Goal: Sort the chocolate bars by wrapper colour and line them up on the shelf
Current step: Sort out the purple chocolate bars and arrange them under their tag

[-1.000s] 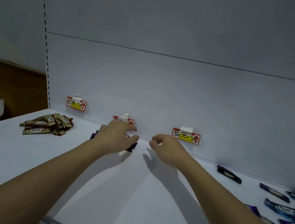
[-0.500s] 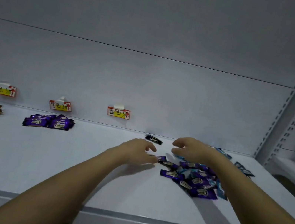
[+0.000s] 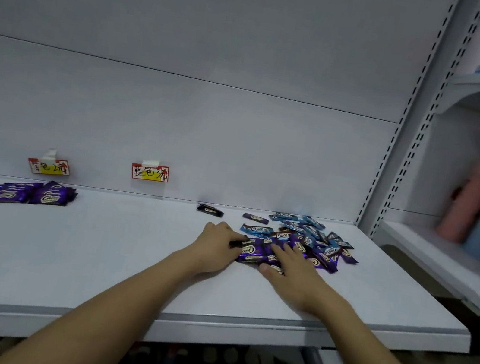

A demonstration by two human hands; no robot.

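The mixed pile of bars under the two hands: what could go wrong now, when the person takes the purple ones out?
1. The mixed pile has blue and purple wrappers overlapping, so a blue bar may be carried along to the sorted purple stack.
2. The right hand lies flat on several bars and the left hand grips some; a sweep may push others towards the shelf's front edge.
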